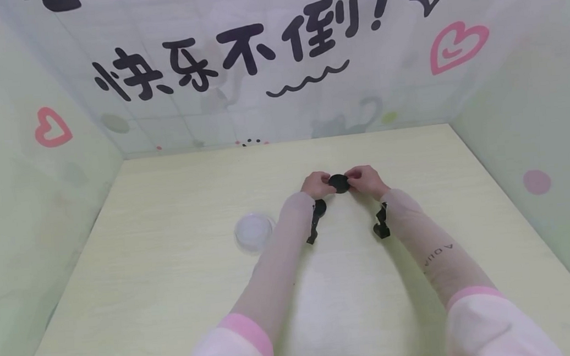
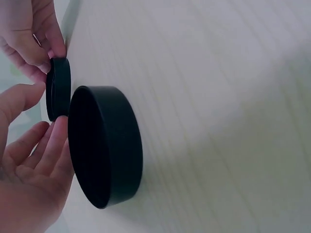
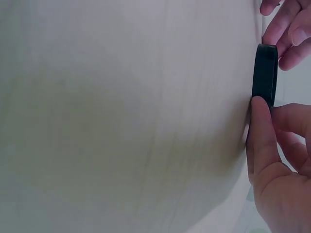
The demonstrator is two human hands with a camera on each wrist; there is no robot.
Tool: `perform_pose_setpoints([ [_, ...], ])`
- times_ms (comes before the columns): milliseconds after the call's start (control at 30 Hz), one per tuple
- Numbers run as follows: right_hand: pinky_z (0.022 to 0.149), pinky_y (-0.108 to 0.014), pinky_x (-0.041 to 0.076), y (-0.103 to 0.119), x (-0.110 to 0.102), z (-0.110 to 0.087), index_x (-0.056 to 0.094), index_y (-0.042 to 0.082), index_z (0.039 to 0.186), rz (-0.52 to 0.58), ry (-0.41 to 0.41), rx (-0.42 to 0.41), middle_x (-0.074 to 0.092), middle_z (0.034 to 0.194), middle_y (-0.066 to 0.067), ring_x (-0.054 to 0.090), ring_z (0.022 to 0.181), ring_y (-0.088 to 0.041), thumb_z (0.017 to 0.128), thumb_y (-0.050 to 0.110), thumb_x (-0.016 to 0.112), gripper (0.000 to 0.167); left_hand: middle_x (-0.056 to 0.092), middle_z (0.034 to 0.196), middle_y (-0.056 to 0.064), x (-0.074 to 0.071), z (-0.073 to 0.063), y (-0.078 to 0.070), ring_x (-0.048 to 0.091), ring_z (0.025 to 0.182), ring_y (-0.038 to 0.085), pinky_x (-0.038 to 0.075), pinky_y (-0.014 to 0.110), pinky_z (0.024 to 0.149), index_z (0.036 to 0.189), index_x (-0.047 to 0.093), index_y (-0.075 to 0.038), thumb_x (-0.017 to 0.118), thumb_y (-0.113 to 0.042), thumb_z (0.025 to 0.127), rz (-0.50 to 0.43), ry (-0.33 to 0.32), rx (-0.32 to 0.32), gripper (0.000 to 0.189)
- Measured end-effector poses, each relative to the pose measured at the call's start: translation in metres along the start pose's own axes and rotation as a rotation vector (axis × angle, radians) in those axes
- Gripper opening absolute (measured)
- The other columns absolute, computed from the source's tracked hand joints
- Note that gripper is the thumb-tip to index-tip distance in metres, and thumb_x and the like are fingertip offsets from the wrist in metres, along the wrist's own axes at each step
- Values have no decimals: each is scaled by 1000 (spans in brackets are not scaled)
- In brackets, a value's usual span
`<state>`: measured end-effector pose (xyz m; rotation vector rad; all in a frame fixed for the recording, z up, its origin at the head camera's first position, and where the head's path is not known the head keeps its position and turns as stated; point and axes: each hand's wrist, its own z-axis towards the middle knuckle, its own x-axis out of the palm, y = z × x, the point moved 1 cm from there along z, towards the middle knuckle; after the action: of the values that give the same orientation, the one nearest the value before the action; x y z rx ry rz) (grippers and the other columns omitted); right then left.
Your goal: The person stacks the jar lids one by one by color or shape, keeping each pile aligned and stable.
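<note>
Both hands meet at a round black lid [image 1: 338, 183] toward the back of the table. My right hand [image 1: 367, 181] pinches its right edge, with the thumb [image 3: 261, 109] on one side and a finger on the other. On the opposite edge, my left hand [image 1: 317, 185] touches the rim with a fingertip, its fingers [image 2: 57, 133] fairly straight and its thumb beside the lid's hollow side. A second, similar black lid [image 2: 127, 148] stands close to the left wrist, its hollow side toward the left hand; the head view shows it beside the forearm.
A clear round dish or lid [image 1: 254, 232] lies left of the left forearm, partly overlapped by the sleeve. Black camera mounts hang at both wrists. Printed walls [image 1: 241, 115] border the pale wooden table [image 1: 190, 311] at the back and sides.
</note>
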<state>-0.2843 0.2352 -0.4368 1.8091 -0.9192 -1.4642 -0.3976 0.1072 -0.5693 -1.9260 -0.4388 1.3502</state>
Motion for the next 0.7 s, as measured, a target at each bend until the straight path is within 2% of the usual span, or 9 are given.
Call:
perform_pose_setpoints([
  [167, 76, -28, 50, 0, 0, -2, 51, -13, 113, 27, 12, 0, 54, 108, -31, 55, 96, -35, 85, -5, 49, 29, 62, 105, -3, -25, -38, -24, 55, 94, 10, 42, 20, 80, 119, 55, -13, 72, -30, 69, -45, 32, 2, 55],
  [200, 75, -27, 50, 0, 0, -2, 51, -13, 113, 30, 13, 3, 54, 107, -31, 56, 95, -35, 85, -5, 49, 29, 63, 101, -2, -25, -39, -22, 56, 91, 10, 42, 20, 76, 116, 57, -10, 73, -30, 67, -44, 13, 31, 55],
  [267, 73, -26, 50, 0, 0, -3, 52, -12, 111, 33, 14, 12, 54, 106, -30, 57, 93, -33, 85, -5, 50, 28, 62, 102, -4, -25, -38, -21, 55, 94, 10, 41, 21, 81, 116, 57, -13, 73, -30, 68, -47, 40, 2, 54],
  [300, 72, -25, 51, 0, 0, -3, 52, -12, 111, 39, 19, 19, 55, 106, -30, 57, 91, -32, 84, -5, 51, 28, 62, 101, -5, -21, -32, -16, 55, 93, 9, 41, 21, 82, 116, 58, -15, 74, -31, 67, -45, 43, 0, 53],
  [400, 69, -23, 51, -1, 0, -3, 54, -12, 110, 41, 38, 33, 55, 105, -29, 59, 86, -27, 84, -4, 51, 26, 63, 94, -7, 2, 3, 16, 56, 89, 9, 42, 23, 80, 112, 60, -18, 73, -36, 66, -17, 24, 13, 51],
  [500, 67, -21, 51, -1, 1, -4, 54, -11, 109, 36, 58, 41, 56, 104, -28, 59, 80, -21, 85, -4, 51, 25, 62, 89, -12, 33, 52, 57, 56, 85, 8, 43, 27, 79, 108, 61, -25, 74, -45, 62, -8, 22, 1, 52],
  [567, 66, -21, 50, -1, 2, -4, 55, -11, 108, 32, 61, 44, 56, 104, -27, 59, 77, -18, 85, -3, 51, 25, 61, 84, -16, 47, 76, 79, 56, 80, 6, 43, 27, 76, 102, 61, -32, 74, -55, 56, -27, 21, 6, 53],
  [633, 65, -20, 50, -1, 2, -4, 55, -11, 108, 36, 62, 42, 56, 104, -28, 59, 76, -17, 84, -4, 52, 25, 60, 80, -18, 51, 83, 88, 55, 76, 4, 43, 27, 73, 96, 61, -36, 73, -61, 51, -47, 9, 20, 53],
  [700, 64, -20, 50, -1, 3, -4, 55, -11, 107, 43, 60, 38, 57, 104, -28, 59, 75, -16, 84, -4, 52, 25, 61, 80, -17, 42, 66, 77, 55, 75, 4, 43, 26, 72, 95, 62, -36, 72, -60, 54, -53, 2, 16, 49],
])
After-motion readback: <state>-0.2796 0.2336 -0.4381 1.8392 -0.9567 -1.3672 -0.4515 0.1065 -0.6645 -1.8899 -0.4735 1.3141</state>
